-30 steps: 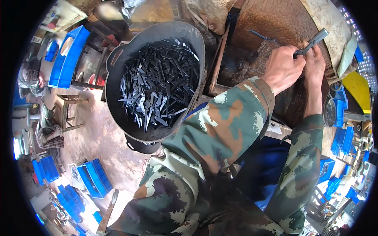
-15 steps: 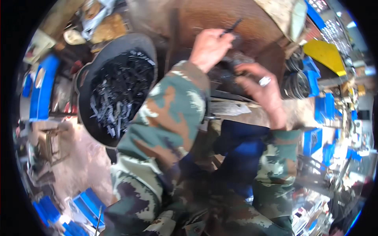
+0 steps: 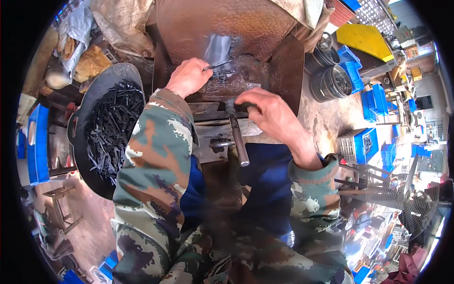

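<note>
My left hand (image 3: pixel 189 75) is closed in a pinch on a thin dark metal strip (image 3: pixel 217 66), which points right over the worn metal work area of a machine. My right hand (image 3: pixel 274 111) is lower and to the right, its fingers curled at a dark piece (image 3: pixel 242 107) that they mostly cover. Just below those fingers, a round metal bar handle (image 3: pixel 239 144) slants toward me. A dark oval pan (image 3: pixel 75 130) on my left holds many thin dark metal strips (image 3: pixel 111 128).
Brown metal side plates (image 3: pixel 288 71) flank the work area. Black buckets (image 3: pixel 326 85) and blue bins (image 3: pixel 352 68) stand at the right, near a yellow panel (image 3: pixel 364 40). A floor fan (image 3: pixel 406 199) is at the far right. Sacking (image 3: pixel 123 23) hangs at the back left.
The view has swung, so the pan and machine appear further left and lower. My hands are further apart; the left still holds the strip, and the right's fingers have curled in.
</note>
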Motion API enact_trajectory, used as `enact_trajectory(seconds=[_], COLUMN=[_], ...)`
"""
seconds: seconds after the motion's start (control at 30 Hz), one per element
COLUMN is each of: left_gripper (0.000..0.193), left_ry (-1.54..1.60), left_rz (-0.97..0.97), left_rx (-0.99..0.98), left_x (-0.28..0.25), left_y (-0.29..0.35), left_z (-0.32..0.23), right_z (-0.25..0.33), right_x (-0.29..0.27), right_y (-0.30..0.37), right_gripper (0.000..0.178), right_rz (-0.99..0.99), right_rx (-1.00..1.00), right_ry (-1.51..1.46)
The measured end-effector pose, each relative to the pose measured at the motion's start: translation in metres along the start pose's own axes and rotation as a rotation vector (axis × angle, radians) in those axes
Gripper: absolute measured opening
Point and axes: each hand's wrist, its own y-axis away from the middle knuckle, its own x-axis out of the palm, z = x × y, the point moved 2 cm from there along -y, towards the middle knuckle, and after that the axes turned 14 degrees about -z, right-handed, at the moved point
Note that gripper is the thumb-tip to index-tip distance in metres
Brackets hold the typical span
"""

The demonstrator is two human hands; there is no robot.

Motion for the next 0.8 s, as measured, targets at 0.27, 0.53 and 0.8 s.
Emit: enact_trajectory(seconds=[0.27, 0.53, 0.8], left_gripper=[0.030, 0.024, 0.025], left_ry=[0.038, 0.391, 0.472], left_rz=[-0.064, 0.069, 0.157], left_rx=[0.065, -0.074, -0.169], left_x=[0.014, 0.021, 0.018], left_y=[-0.009, -0.004, 0.003], left_z=[0.010, -0.012, -0.004], right_z=[-0.010, -0.036, -0.036], right_x=[-0.001, 0.019, 0.041], right_y=[-0.026, -0.045, -0.039], right_gripper=[0.023, 0.031, 0.026], right_rz=[-0.147, -0.196, -0.065], right_rx=[0.272, 0.487, 0.195], right_ry=[-0.017, -0.325, 0.060])
